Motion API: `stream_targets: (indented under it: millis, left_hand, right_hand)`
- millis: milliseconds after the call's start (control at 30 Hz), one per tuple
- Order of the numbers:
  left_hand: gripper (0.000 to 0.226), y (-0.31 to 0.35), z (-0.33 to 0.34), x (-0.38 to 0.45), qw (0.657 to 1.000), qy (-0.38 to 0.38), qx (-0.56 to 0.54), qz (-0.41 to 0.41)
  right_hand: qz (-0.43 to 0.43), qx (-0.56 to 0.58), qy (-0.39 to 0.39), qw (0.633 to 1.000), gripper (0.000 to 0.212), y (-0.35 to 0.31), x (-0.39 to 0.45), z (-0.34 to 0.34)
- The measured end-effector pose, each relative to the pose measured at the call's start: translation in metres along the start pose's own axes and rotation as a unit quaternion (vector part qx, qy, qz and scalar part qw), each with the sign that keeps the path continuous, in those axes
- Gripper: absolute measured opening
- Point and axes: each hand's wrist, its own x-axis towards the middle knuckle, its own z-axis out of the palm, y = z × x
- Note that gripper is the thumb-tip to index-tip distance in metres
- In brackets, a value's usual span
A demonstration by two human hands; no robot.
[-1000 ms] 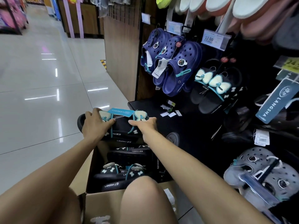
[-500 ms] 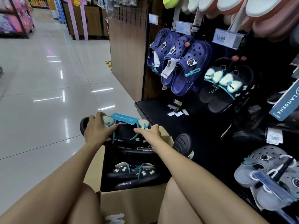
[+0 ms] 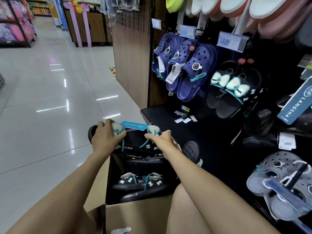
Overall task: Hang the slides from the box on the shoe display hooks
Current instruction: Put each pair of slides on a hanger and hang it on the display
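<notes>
Both hands over the far end of the cardboard box [image 3: 135,215], holding up one pair of black slides [image 3: 135,144]. Left hand [image 3: 103,139] wrapped over the left slide, fingers closed on its strap beside the pale bow. Right hand [image 3: 162,138] gripping the right slide, fingers pinched shut on its strap by the other bow. Blue tag [image 3: 134,125] lying across the top of the pair, between the two hands. More black slides [image 3: 140,184] with white bows still inside the box, stacked near its close wall. Box on the shiny floor [image 3: 42,107], right beside the low black shelf [image 3: 162,115] of the shoe display. On the hooks above that shelf: dark blue clogs [image 3: 189,68] to the left, and a matching pair of black bow slides [image 3: 231,92] just to their right. Price label [image 3: 232,41] reading 12.00 above them. Grey clogs [image 3: 278,179] hanging low at the right edge.
</notes>
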Motion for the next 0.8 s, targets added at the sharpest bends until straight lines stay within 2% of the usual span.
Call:
stream_targets:
  millis: [100, 300, 467, 567, 667, 800]
  left_hand:
    - [0.056, -0.001, 0.0, 0.002, 0.999, 0.009, -0.014, -0.05]
    - [0.054, -0.002, 0.001, 0.004, 0.996, 0.039, -0.012, -0.076]
    - [0.057, -0.004, 0.005, 0.003, 0.995, 0.044, -0.011, -0.086]
    - [0.058, -0.004, 0.005, 0.004, 0.998, 0.034, -0.003, -0.05]
    - [0.059, -0.009, 0.004, 0.006, 1.0, 0.0, 0.023, 0.012]
    - [0.058, -0.009, 0.004, 0.004, 0.999, -0.021, 0.024, 0.022]
  right_hand:
    - [-0.002, 0.027, 0.003, 1.0, 0.083, 0.0, 0.003, 0.008]
    - [0.0, 0.033, 0.007, 0.999, 0.104, -0.001, 0.0, 0.015]
    - [0.0, -0.008, 0.022, 1.0, 0.101, 0.003, 0.004, 0.013]
    - [-0.004, -0.025, 0.029, 0.999, 0.102, 0.002, 0.001, 0.013]
    - [-0.026, -0.067, 0.046, 0.996, 0.081, 0.003, 0.003, 0.004]
    - [-0.036, -0.116, 0.047, 0.991, 0.073, 0.006, 0.005, -0.008]
